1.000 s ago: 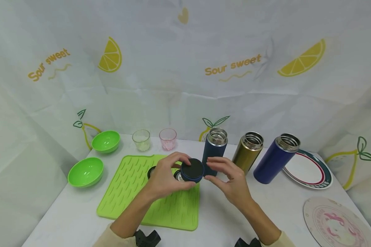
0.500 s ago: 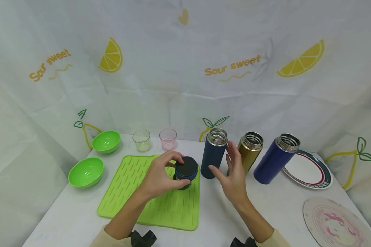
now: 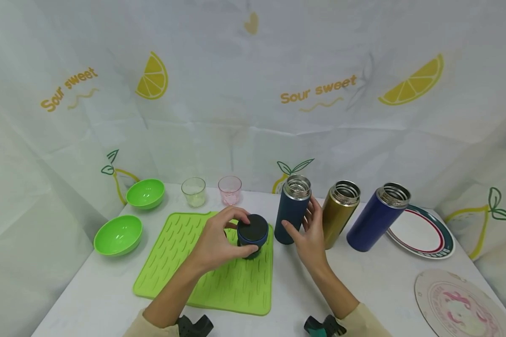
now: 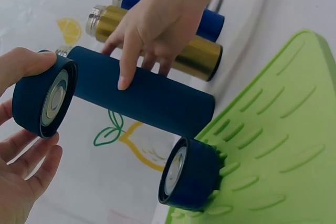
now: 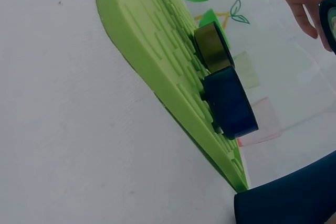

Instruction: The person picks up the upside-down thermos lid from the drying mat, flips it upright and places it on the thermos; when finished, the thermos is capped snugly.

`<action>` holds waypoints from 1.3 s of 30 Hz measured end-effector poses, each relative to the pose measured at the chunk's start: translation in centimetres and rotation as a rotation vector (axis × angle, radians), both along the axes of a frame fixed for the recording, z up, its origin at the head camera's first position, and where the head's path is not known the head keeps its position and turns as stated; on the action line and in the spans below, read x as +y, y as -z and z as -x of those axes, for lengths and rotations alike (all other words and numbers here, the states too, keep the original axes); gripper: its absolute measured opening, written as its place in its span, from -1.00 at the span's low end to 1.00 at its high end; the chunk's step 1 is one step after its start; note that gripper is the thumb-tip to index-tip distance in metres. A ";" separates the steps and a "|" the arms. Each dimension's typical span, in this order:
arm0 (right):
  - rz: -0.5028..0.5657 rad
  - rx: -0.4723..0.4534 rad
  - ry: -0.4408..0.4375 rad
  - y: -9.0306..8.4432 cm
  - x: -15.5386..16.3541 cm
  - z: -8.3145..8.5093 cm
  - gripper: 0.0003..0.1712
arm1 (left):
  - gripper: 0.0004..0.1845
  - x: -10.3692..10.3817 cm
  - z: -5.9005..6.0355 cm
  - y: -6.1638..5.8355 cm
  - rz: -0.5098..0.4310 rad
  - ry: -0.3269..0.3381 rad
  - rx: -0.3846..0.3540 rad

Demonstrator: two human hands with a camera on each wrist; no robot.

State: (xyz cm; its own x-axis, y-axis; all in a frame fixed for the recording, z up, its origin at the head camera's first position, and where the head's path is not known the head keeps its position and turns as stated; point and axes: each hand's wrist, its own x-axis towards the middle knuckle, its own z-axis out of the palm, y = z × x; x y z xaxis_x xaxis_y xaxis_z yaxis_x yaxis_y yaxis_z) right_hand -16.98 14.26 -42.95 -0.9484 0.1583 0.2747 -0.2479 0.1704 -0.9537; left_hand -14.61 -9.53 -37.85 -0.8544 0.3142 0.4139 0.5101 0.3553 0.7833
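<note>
My left hand (image 3: 217, 241) holds a dark blue bottle lid (image 3: 253, 229) above the green mat, thumb on one side and fingers on the other. Its metal-lined underside faces the left wrist camera. My right hand (image 3: 312, 241) grips a dark blue insulated bottle (image 3: 290, 210), thumb across its near face and fingers round the far right side. Upright and uncapped, this bottle shows its steel threaded neck. On the mat sit a blue lid (image 5: 231, 103) and a gold lid (image 5: 212, 47), seen in the right wrist view. The held lid and left hand mostly hide them from the head camera.
Right of the held bottle stand an uncapped gold bottle (image 3: 340, 215) and an uncapped blue-violet bottle (image 3: 375, 220). Plates (image 3: 447, 241) lie further right. The green mat (image 3: 236, 292) has green bowls (image 3: 117, 236) to its left and small glasses (image 3: 229, 191) behind it.
The right hand has left the lid, moved across to the dark blue bottle and taken hold of it. The left hand has shifted slightly left with the lid.
</note>
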 end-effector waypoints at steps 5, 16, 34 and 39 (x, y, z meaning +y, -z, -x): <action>0.033 -0.043 -0.008 0.5 0.1 0.4 0.11 | -0.52 0.0 0.0 -0.2 -0.004 -0.005 -0.005; 0.009 -0.072 -0.012 1.1 0.1 1.0 0.17 | -0.52 -0.2 0.3 -0.7 0.001 -0.016 0.016; -0.161 -0.058 -0.147 -0.7 1.2 0.7 0.13 | -0.52 -1.3 1.5 -2.5 -0.042 -0.055 0.063; -0.266 -0.058 -0.252 -1.4 1.7 0.5 0.11 | -0.53 -1.7 1.9 -3.4 -0.109 -0.056 0.047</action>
State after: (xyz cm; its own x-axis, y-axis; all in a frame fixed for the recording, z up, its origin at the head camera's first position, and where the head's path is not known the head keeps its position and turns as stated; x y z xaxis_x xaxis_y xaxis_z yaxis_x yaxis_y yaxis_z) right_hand -17.48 15.91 -41.56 -0.9638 -0.1515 0.2194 -0.2601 0.3545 -0.8982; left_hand -16.47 -11.25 -34.49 -0.8485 0.2170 0.4826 0.5284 0.2983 0.7949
